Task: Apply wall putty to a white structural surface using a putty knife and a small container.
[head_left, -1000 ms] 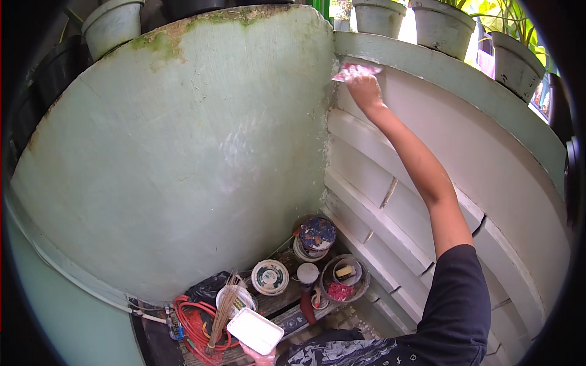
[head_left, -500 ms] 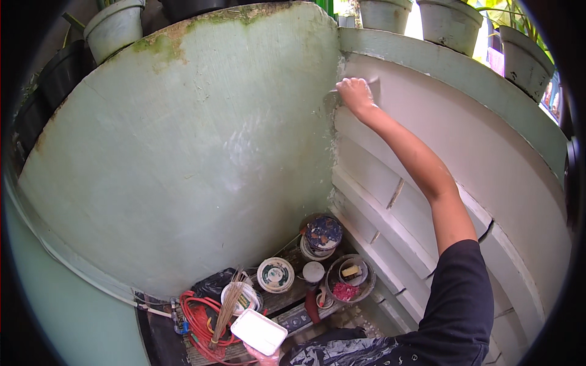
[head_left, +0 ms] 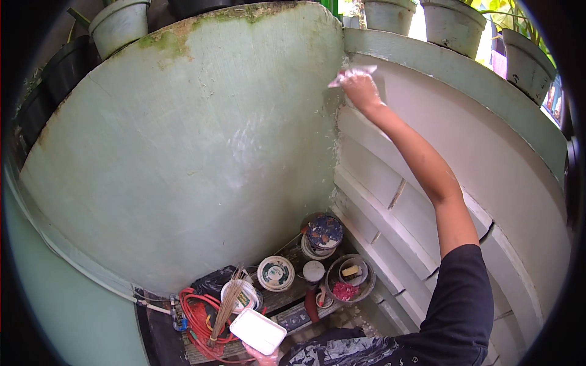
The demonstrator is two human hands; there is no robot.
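Observation:
My right hand (head_left: 361, 90) is raised to the upper corner where the green wall (head_left: 183, 152) meets the pale wall (head_left: 452, 116). Its fingers are closed on a thin, flat scraper (head_left: 335, 82) smeared with white. The scraper is near the corner joint; whether its edge touches the wall cannot be told. White smears run down that joint. Low in front of me, my left hand (head_left: 266, 356) holds up a white rectangular tray (head_left: 259, 331) from below. Its inside looks white all over. Most of the left hand is hidden under the tray and by the picture's lower edge.
Below stands a wooden bench (head_left: 287, 300) with a lidded tub (head_left: 276, 274), a paint-stained bucket (head_left: 324, 232), a basin (head_left: 332, 283), a stick broom (head_left: 226, 311) and a coiled red hose (head_left: 194, 320). Potted plants (head_left: 453, 27) line the wall tops. Ledges (head_left: 390, 226) step along the right wall.
My right hand has tilted, turning the scraper so more of its whitened face shows, and it is slightly farther from the joint. My left hand and the tray have hardly moved.

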